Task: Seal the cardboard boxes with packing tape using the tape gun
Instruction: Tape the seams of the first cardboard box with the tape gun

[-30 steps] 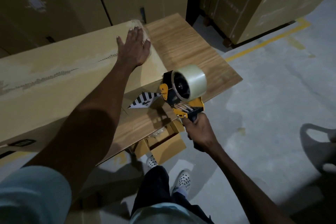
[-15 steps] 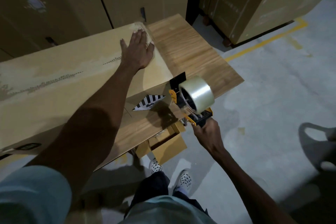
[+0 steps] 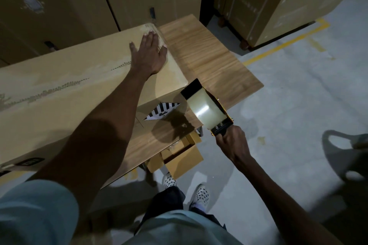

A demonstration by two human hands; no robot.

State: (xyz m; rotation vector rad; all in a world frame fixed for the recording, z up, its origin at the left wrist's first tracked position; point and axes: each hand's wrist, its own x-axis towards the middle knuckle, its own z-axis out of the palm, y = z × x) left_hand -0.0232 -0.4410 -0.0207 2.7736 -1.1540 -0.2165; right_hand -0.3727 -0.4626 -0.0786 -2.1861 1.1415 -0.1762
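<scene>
The right hand [image 3: 232,142] grips the handle of the tape gun [image 3: 207,108], held just off the near right corner of the long cardboard box [image 3: 65,83] on the wooden table [image 3: 209,61]. Farther off, the left hand [image 3: 148,55] lies flat, fingers spread, pressing the box top near its far right end

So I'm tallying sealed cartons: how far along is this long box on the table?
Done: tape already runs along the long box's top seam. In hand: left hand presses flat on its near end while right hand holds the tape gun beside that end. Left: seemingly taping that end.
</scene>
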